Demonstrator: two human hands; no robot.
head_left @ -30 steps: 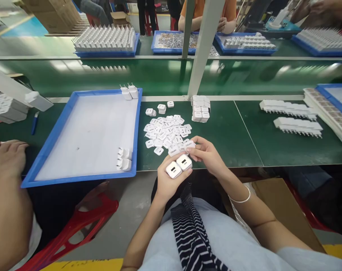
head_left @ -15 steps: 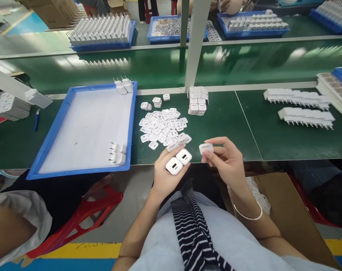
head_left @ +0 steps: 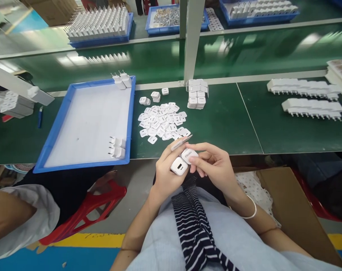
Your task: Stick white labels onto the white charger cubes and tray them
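My left hand (head_left: 168,173) is wrapped round two white charger blocks (head_left: 179,166) side by side, their port faces up, with thin white plates (head_left: 179,143) held between its fingers above them. Between the thumb and fingers of my right hand (head_left: 213,163) is a white cover plate (head_left: 188,155) with small print. That plate lies over the port face of the right-hand block. Just beyond my hands, a loose pile of white cover plates (head_left: 162,121) rests on the green table, with small stacks (head_left: 155,96) behind it.
Left of the pile is a blue-rimmed tray (head_left: 130,124) bearing a few pronged chargers (head_left: 116,147). Behind stand a metal post (head_left: 191,49) and a block of stacked plates (head_left: 197,94). Charger rows (head_left: 312,108) lie at right. A person's arm (head_left: 9,212) is at left.
My right hand has moved left, bringing its plate onto one block in my left hand. The view has shifted, so the table sits slightly higher in the picture.
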